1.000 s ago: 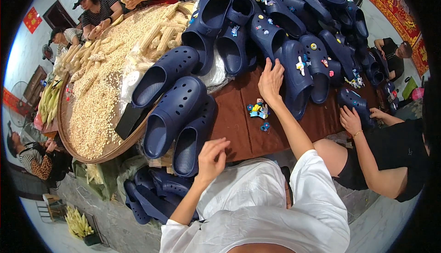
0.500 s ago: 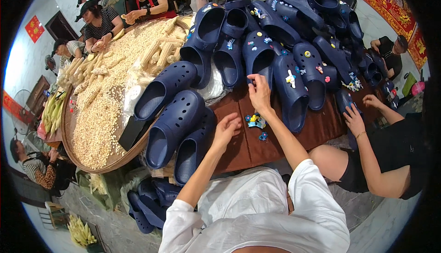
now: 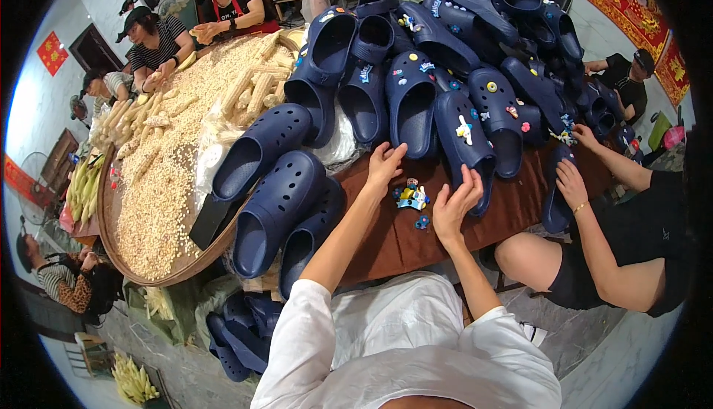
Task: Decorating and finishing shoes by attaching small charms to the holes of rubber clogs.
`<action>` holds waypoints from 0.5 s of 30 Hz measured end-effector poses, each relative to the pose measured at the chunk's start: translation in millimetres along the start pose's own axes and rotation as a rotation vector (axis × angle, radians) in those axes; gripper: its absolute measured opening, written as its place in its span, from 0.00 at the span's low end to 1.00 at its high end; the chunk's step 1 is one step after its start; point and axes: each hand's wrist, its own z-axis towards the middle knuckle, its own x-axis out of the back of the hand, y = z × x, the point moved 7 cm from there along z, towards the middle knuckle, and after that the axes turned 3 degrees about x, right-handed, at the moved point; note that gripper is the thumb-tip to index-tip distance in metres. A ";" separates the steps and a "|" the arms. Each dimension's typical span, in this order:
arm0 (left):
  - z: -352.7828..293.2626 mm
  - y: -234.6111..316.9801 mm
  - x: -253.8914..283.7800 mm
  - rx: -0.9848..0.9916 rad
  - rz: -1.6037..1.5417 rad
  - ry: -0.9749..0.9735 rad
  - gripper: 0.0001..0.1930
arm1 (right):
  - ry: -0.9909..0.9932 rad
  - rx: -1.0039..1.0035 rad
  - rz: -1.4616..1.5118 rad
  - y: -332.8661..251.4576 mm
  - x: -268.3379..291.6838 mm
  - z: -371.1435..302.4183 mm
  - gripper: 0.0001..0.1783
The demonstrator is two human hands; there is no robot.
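Several small colourful shoe charms (image 3: 412, 196) lie on the brown cloth (image 3: 371, 242) between my hands, with a blue flower-shaped one (image 3: 422, 222) a little nearer to me. My left hand (image 3: 385, 165) is open, fingers loosely spread, just short of the heel of a navy clog (image 3: 413, 112) that carries charms on its upper. On the other side, my right hand (image 3: 454, 205) has its fingers curved and apart, holding nothing that I can see. Its fingertips reach the heel end of another navy clog (image 3: 465, 134) with a white charm; whether they touch it, I cannot tell.
Plain clogs (image 3: 278, 212) stand at the left beside a round tray (image 3: 111, 234) of corn kernels and cobs. A heap of navy clogs (image 3: 475, 26) fills the far side. At the right, a co-worker's hand (image 3: 572, 184) rests on a clog (image 3: 555, 205). Other people sit around.
My right hand has drawn back from the middle clog toward me and to the right. My left hand has moved forward to that clog's heel. The co-worker's far hand has shifted left.
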 end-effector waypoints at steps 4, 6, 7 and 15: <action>6.3 3.3 -8.9 -0.021 0.009 0.000 0.45 | 0.016 -0.023 0.024 16.3 1.8 6.5 0.30; 5.9 2.2 -17.4 0.008 -0.007 -0.048 0.43 | 0.004 -0.040 0.103 22.7 -3.3 9.1 0.28; 5.6 2.3 -16.7 -0.003 -0.068 0.001 0.41 | -0.008 -0.056 0.187 25.6 -6.9 10.8 0.26; -42.1 8.1 5.5 -0.101 -0.167 0.066 0.25 | 0.034 -0.061 0.239 33.8 -25.9 13.9 0.22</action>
